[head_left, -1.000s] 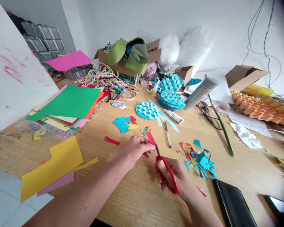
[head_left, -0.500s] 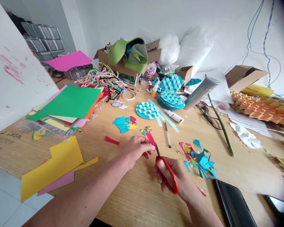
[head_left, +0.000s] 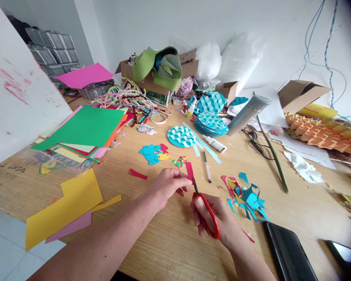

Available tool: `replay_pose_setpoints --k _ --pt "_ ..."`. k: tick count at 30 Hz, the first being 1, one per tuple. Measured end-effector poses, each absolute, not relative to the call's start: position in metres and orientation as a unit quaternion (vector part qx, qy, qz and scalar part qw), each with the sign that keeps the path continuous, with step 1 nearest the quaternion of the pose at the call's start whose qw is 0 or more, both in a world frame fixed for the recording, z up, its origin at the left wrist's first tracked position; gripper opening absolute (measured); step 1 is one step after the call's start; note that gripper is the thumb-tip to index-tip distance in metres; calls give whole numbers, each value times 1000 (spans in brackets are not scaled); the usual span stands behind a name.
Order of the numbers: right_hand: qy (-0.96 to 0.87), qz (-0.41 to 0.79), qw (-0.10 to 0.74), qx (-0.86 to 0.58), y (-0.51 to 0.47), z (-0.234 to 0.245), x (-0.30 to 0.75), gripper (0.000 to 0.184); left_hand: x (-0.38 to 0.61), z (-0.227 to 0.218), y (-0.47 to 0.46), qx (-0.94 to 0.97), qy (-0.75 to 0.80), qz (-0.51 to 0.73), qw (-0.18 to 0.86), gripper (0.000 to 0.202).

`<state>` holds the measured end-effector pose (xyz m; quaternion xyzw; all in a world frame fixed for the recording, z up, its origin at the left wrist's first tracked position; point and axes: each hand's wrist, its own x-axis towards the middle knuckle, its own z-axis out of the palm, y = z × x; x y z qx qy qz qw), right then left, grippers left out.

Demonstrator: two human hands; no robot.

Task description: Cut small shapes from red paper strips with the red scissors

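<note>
Between the fingertips of my left hand [head_left: 173, 185] is a narrow red paper strip [head_left: 189, 171], its far end pointing away from me. My right hand [head_left: 208, 214] grips red-handled scissors [head_left: 212, 218], whose blades meet the strip beside my left fingertips. Just beyond the strip lies a small heap of tiny red, yellow and green paper bits [head_left: 179, 161]. Blue, red and yellow fish cutouts [head_left: 150, 153] rest farther left. Another red strip [head_left: 138, 174] lies left of my left hand. Blue and red paper scraps [head_left: 249, 198] are scattered right of my right hand.
A pen [head_left: 207, 167] and a glue bottle [head_left: 215, 144] lie ahead, near a textured blue disc [head_left: 181, 136]. Coloured paper sheets [head_left: 78, 127] are stacked at left. A black phone [head_left: 289, 249] sits at right, and a grey tumbler [head_left: 248, 114] stands behind.
The red strip has swung a little to the right and stands straighter at the scissor blades. Both hands have stayed almost in place.
</note>
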<state>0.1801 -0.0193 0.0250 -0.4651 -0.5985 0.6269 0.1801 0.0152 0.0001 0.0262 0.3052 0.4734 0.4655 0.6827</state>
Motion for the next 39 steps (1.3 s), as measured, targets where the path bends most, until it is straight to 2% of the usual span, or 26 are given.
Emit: replay_pose_setpoints --k 39 --pt "-613 618 140 -472 -18 34 181 53 11 27 2 344 488 449 665 14"
